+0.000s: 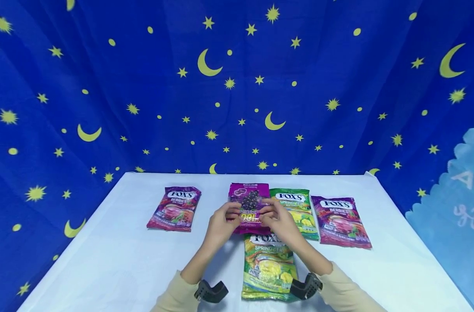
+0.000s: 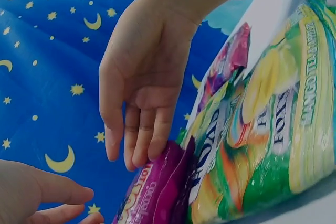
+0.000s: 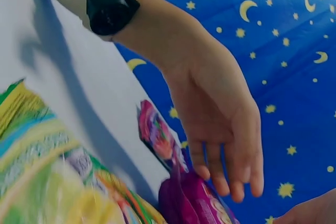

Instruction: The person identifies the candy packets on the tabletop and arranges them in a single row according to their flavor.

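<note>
A purple candy bag (image 1: pixel 251 200) with dark berries printed on it lies at the middle of the table. My left hand (image 1: pixel 222 223) is over its left side, fingertips right at the bag. On the opposite side my right hand (image 1: pixel 279 219) reaches in the same way. Both wrist views show the fingers mostly straight and loose: the right hand (image 2: pixel 149 77) points down at the bag's edge, and so does the left hand (image 3: pixel 215 103). Directly in front of the purple bag lies a green-yellow Fox's Spring Tea bag (image 1: pixel 269 268), its top edge close against it.
Another Spring Tea bag (image 1: pixel 299 208) sits just right of the purple one, and a Fox's Berries bag (image 1: pixel 340 221) lies beyond it. A second Berries bag (image 1: pixel 175 212) rests apart on the left. The white table (image 1: pixel 116 251) ends at a blue star-patterned curtain (image 1: pixel 162 143).
</note>
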`<state>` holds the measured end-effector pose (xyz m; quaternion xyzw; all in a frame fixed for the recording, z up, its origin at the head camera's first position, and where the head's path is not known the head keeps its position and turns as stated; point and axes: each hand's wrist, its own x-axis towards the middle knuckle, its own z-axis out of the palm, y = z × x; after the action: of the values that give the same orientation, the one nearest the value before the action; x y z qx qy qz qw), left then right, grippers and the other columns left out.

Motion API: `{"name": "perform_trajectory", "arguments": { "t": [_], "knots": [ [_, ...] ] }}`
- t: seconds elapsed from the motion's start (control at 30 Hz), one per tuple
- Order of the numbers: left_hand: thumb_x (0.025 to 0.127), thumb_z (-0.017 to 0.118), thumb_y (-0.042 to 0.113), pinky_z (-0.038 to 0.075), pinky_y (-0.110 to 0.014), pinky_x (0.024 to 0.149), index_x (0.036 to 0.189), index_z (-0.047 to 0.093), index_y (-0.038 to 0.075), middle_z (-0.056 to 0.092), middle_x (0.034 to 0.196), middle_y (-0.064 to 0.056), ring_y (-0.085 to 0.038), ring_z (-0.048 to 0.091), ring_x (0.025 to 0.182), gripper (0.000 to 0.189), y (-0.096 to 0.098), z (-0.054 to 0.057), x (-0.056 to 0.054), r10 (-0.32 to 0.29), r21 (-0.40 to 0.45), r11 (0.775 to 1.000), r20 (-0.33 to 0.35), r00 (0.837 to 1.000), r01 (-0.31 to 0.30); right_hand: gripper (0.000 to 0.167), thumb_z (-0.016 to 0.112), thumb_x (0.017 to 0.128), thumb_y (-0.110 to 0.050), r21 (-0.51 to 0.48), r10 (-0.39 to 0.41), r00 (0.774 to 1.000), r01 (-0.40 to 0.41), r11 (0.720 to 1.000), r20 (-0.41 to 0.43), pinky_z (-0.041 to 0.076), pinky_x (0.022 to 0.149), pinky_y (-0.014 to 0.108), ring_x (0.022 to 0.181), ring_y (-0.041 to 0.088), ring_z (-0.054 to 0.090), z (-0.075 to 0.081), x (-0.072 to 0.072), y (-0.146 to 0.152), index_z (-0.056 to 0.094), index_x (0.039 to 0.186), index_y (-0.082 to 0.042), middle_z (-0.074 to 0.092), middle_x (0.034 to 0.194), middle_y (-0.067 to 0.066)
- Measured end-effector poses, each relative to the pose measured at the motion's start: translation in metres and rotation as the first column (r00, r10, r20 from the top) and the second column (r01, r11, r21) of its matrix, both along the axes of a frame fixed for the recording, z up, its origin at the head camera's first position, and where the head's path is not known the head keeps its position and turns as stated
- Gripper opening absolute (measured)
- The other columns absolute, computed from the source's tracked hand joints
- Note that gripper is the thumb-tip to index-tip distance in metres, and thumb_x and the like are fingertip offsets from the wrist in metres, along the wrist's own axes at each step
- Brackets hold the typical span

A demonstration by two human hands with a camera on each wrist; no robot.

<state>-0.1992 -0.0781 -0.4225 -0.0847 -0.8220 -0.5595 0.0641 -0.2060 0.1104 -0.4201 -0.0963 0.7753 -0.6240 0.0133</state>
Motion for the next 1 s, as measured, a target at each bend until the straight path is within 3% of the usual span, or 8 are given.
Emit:
{"name": "perform_trajectory", "arguments": {
  "t": [0.33, 0.8, 1.0],
  "knots": [
    [0.087, 0.067, 0.002, 0.053, -0.032, 0.081, 0.120, 0.062, 0.001, 0.067, 0.105, -0.010, -0.021, 0.062, 0.094, 0.034, 0.024, 0.002, 0.002, -0.068, 0.009, 0.998, 0.001, 0.998, 0.068, 0.050, 0.060, 0.093, -0.003, 0.032, -0.045, 0.998, 0.044, 0.999, 0.039, 0.055, 0.082, 0.040, 0.101, 0.031, 0.061, 0.002, 0.003, 0.038, 0.041, 0.139, 0.001, 0.057, 0.117, 0.022],
    [0.086, 0.067, 0.001, 0.052, -0.024, 0.076, 0.116, 0.064, 0.001, 0.067, 0.103, -0.012, -0.014, 0.063, 0.088, 0.030, 0.076, 0.007, 0.002, -0.140, 0.016, 0.990, -0.020, 0.990, 0.141, 0.050, 0.056, 0.092, 0.003, 0.012, -0.105, 0.992, 0.104, 0.994, 0.067, 0.056, 0.079, 0.033, 0.102, 0.036, 0.060, -0.013, 0.009, 0.083, 0.037, 0.138, 0.008, 0.054, 0.117, 0.028],
    [0.086, 0.066, 0.002, 0.053, -0.024, 0.069, 0.116, 0.064, 0.003, 0.066, 0.104, -0.013, -0.018, 0.065, 0.088, 0.030, 0.096, 0.006, -0.002, -0.150, 0.009, 0.989, 0.025, 0.988, 0.150, 0.051, 0.057, 0.094, -0.002, 0.072, -0.136, 0.989, 0.131, 0.989, 0.066, 0.056, 0.080, 0.033, 0.101, 0.033, 0.062, -0.015, 0.006, 0.101, 0.035, 0.140, 0.008, 0.054, 0.120, 0.030]
  ]
}}
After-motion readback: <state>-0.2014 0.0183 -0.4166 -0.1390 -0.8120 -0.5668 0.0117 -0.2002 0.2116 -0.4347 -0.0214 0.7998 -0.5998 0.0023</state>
